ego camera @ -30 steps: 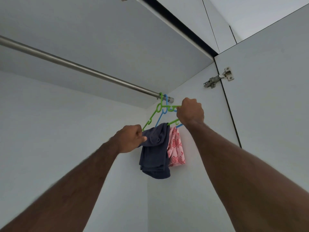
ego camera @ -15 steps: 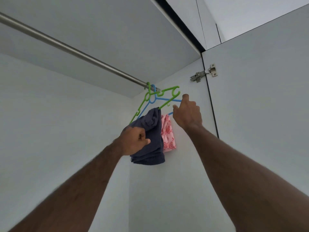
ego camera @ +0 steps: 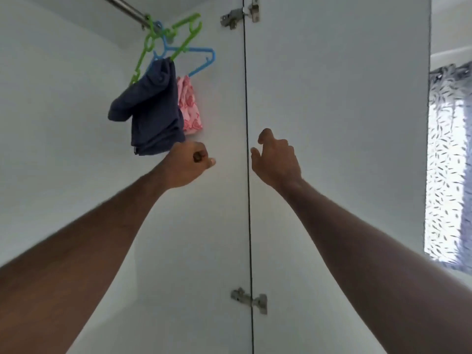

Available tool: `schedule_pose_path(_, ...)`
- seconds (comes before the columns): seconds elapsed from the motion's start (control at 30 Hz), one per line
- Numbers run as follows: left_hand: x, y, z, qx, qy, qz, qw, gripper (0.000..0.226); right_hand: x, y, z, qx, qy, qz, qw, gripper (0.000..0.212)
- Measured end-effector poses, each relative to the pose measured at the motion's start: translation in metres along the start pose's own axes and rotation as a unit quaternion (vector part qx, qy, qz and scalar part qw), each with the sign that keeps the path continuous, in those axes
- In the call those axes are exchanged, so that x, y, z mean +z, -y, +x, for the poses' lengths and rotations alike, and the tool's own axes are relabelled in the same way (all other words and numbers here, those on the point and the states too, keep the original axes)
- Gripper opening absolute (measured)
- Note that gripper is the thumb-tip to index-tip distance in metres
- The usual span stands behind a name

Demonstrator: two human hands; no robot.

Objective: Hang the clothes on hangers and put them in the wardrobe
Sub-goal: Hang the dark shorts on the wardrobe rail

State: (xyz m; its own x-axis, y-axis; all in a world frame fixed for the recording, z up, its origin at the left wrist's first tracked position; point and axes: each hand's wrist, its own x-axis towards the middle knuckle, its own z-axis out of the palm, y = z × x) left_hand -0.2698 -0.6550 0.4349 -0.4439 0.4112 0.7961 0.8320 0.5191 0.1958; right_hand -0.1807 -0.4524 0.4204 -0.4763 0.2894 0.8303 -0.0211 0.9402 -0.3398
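The navy garment point(ego camera: 153, 111) hangs on the green hanger point(ego camera: 163, 39) from the rail point(ego camera: 125, 7); soft, light, probably slip-prone; handle by the hanger's hook. Left hand point(ego camera: 187, 163) clenched, empty; right hand point(ego camera: 274, 159) released, empty.

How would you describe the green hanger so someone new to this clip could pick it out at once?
Follow the metal rail at the top left to its end by the wardrobe's side wall. Two plastic hangers hook there; the green hanger is the nearer one, carrying the dark navy garment. Its neighbour, the blue hanger, holds a pink patterned cloth behind it.
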Motion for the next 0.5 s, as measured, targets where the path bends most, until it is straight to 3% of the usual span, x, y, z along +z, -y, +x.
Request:
schedule_pose_path(0.23, 0.114, -0.1, -0.101, -0.019, 0.116, -0.093, 0.989, 0.024, -0.049, -0.117, -0.16, 0.082, 0.089, -0.087, 0.989, 0.021)
schedule_pose_path(0.5, 0.236, -0.257, -0.247, -0.056, 0.249, -0.223, 0.941, 0.02, -0.167, -0.23, -0.357, 0.212, 0.181, -0.186, 0.942, 0.018)
